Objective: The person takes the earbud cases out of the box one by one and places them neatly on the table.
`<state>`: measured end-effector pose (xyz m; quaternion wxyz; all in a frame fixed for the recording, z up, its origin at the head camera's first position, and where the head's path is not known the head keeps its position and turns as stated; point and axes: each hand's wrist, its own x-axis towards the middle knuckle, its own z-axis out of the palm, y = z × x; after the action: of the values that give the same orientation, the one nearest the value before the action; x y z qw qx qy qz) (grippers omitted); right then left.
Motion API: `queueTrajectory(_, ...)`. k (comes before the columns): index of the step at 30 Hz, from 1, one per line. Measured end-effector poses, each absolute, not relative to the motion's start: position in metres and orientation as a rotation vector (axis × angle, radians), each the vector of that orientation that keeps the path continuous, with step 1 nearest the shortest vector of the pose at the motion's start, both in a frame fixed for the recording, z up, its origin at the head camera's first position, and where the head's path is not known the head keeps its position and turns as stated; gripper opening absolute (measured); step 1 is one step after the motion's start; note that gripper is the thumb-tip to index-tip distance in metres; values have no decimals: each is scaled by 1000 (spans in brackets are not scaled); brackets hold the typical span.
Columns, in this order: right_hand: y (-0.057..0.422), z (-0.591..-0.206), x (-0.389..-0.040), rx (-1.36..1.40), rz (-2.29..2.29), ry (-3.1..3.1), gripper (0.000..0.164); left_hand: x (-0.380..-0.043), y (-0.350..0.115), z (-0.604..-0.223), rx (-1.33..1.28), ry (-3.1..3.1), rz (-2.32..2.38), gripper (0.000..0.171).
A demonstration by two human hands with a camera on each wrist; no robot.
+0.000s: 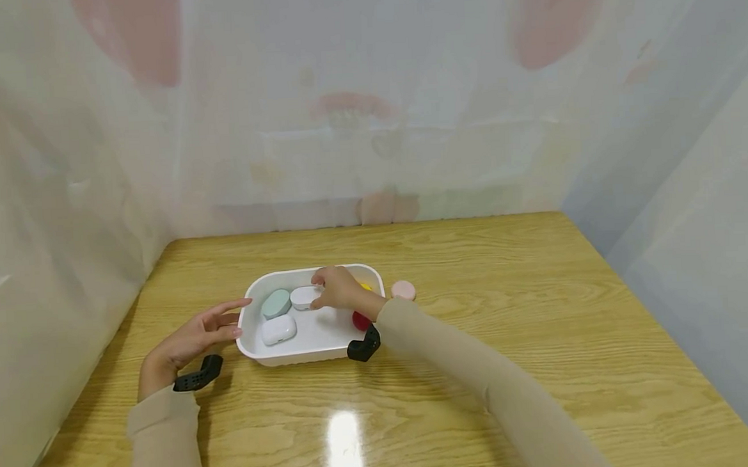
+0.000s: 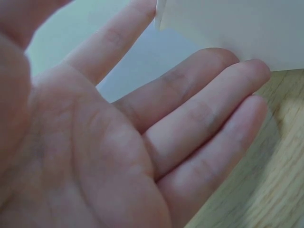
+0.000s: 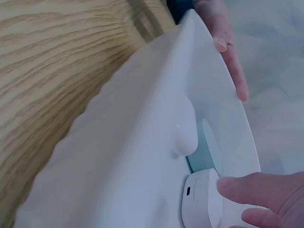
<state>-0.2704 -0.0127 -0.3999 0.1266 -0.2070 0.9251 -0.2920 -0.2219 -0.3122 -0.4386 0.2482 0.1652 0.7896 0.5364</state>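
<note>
The white case [image 1: 303, 298] lies in the tray [image 1: 322, 335], its long axis running left to right and its small dark slot [image 3: 188, 191] facing the near wall. The right hand [image 1: 341, 289] pinches its right end; the left hand [image 1: 193, 337], fingers extended, touches the tray's left side.
</note>
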Motion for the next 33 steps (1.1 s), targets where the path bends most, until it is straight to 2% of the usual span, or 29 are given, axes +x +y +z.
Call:
queueTrajectory(10, -17, -394, -289, -766, -714, 2563, 50, -221, -311, -438, 448, 2162, 1456, 60)
queueTrajectory(16, -21, -395, -294, -843, -547, 2637, 42, -220, -311, -438, 447, 2161, 1458, 60)
queueTrajectory(22, -26, -397, -296, -913, -412, 2718, 23, -220, -311, -439, 454, 2157, 1469, 60)
queueTrajectory(26, -29, -401, -298, -933, -348, 2731, 45, -219, -309, -439, 458, 2136, 1482, 61)
queueTrajectory(28, -29, -403, -299, -936, -336, 2722, 48, -218, -307, -439, 459, 2135, 1482, 61)
queueTrajectory(32, -25, -405, -299, -898, -441, 2698, 22, -219, -307, -440, 462, 2149, 1468, 61)
queueTrajectory(33, -24, -406, -299, -888, -481, 2683, 20, -219, -307, -440, 463, 2153, 1464, 61)
